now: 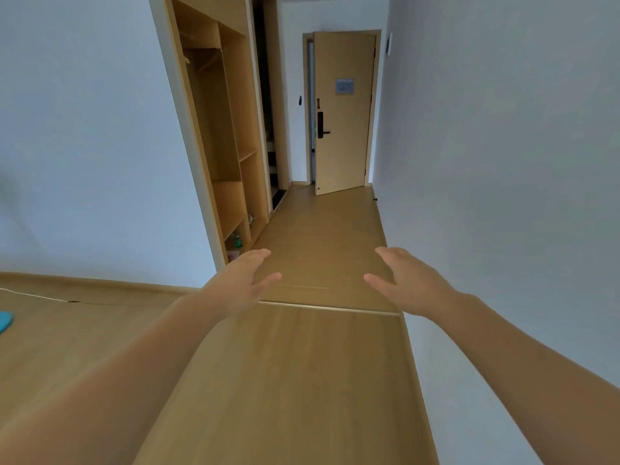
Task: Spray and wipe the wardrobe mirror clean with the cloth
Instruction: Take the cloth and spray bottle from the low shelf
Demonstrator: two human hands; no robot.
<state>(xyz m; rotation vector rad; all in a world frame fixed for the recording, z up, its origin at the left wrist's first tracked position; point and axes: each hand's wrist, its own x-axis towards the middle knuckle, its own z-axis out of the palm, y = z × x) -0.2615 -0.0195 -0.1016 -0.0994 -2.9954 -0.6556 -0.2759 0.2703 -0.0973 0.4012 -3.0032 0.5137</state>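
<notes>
**Both hands empty, wardrobe ahead on your left**

The wardrobe [231, 129] stood open-fronted on the left side of the corridor, showing its wooden shelves and hanging rail. Which of its surfaces was the mirror could not be told. A green spray bottle [238, 241] stood upright in its lowest compartment, close to the floor [302, 364]. Just below the bottle was a small reddish item [232, 255], too small to identify.

Your left hand [246, 280] reached forward with its fingers loosely extended and its palm turned inward, gripping nothing. Your right hand [406, 283] matched it, spread and empty, with its palm facing the left. The two were well apart, above the wooden floor where a pale threshold strip [328, 307] crossed it.

At the corridor's far end a wooden door [342, 156] stood ajar. It carried a black lock handle [321, 125] and a grey-blue notice [344, 86]. A white cable [33, 295] ran along the floor by the left wall, and a turquoise object [5, 322] showed at the picture's left edge.
</notes>
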